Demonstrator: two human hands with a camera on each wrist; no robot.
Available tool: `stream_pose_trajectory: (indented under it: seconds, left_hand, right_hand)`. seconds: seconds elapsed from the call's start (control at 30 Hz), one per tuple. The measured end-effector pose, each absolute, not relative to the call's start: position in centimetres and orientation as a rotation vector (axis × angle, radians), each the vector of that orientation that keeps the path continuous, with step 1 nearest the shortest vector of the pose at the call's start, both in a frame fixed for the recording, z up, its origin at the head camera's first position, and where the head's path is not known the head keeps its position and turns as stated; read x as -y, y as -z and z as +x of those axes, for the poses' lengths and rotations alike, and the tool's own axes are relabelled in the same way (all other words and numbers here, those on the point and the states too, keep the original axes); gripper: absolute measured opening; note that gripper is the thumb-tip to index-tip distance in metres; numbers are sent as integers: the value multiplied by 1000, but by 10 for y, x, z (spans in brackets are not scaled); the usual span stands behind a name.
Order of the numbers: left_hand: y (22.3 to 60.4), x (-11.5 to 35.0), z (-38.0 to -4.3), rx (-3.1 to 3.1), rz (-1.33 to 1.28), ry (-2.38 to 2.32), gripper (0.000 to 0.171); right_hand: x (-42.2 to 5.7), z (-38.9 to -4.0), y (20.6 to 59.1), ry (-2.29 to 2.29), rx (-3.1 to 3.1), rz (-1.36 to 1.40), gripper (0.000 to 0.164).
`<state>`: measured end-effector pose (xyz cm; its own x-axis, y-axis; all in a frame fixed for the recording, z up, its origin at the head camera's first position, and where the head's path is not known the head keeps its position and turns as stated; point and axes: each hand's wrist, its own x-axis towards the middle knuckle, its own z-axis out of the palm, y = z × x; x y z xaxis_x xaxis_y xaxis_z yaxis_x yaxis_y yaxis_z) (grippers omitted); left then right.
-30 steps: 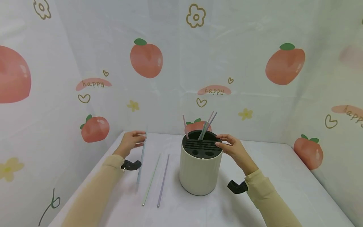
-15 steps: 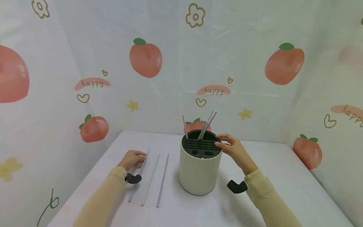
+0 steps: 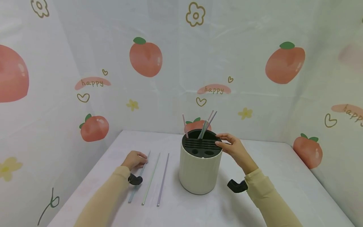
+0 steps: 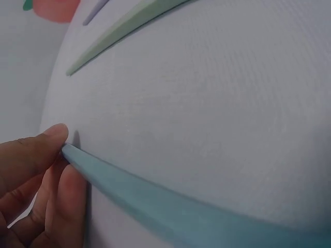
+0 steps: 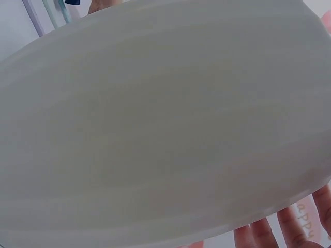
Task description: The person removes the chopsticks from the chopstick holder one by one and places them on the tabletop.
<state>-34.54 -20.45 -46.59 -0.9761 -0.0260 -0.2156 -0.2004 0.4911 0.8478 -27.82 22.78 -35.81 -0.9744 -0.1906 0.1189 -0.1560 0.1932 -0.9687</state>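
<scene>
While right hand [image 3: 233,148] touches holder [image 3: 199,171] at rim, fingers extended, left hand [image 3: 135,160] pinches blue stick [image 4: 155,206] near far end. Blue stick: left of holder, low at bench [image 3: 283,170]; full contact unconfirmed. Green stick [image 3: 151,179] and purple stick [image 3: 163,179]: lying apart on bench, same side, nearer holder. Other sticks [image 3: 185,126]: leaning in holder's rear compartment.

The head view looks forward and down across the table [image 3: 289,170], reaching the backdrop [image 3: 244,37] behind. The left wrist view, low and close, faces along the blue stick [image 4: 155,204] to the fingers [image 4: 72,191]; both views share it and the green stick [image 4: 119,33]. The right wrist view looks from very near at the pen holder [image 5: 165,124], which the head view shares.
</scene>
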Motion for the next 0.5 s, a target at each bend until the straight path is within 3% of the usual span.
stream_pose_trajectory:
  seconds: [0.5]
  left_hand:
    - [464, 201, -343, -2580, -215, -1463, 25]
  right_hand:
    - [-228, -279, 359, 1960, -2394, -356, 49]
